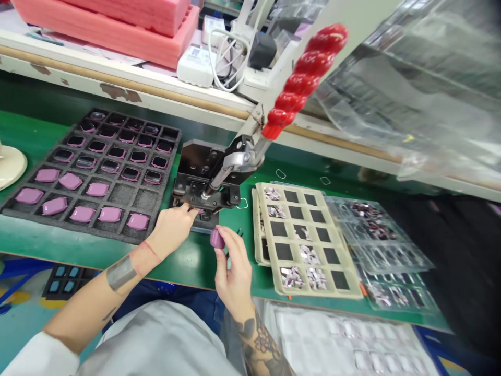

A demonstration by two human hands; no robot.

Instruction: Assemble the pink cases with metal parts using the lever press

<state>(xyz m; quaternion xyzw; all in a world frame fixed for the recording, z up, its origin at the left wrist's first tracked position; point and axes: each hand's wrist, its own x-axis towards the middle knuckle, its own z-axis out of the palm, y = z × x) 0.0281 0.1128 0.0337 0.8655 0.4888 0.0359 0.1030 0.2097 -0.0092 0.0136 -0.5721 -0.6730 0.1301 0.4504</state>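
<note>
My right hand (234,269) pinches a small purple watch case (216,238) between thumb and fingers, just in front of the press. My left hand (175,228) reaches under the head of the black toggle press (207,196), fingers close together. Beside those fingertips a sliver of a purple part (201,211) shows; the tips themselves are hidden, so I cannot make out what they grip. The press's red ribbed handle (305,75) points up and to the right. To the left, a dark foam tray (124,194) holds purple watch cases, some purple back up, others dark face up.
Cream trays (278,256) with small shiny pieces lie to the right, beside clear plastic trays (391,235). Thin white rings (242,203) rest on the green bench (188,261). Pink foam blocks (156,39) and a white adapter (197,65) sit on the shelf behind.
</note>
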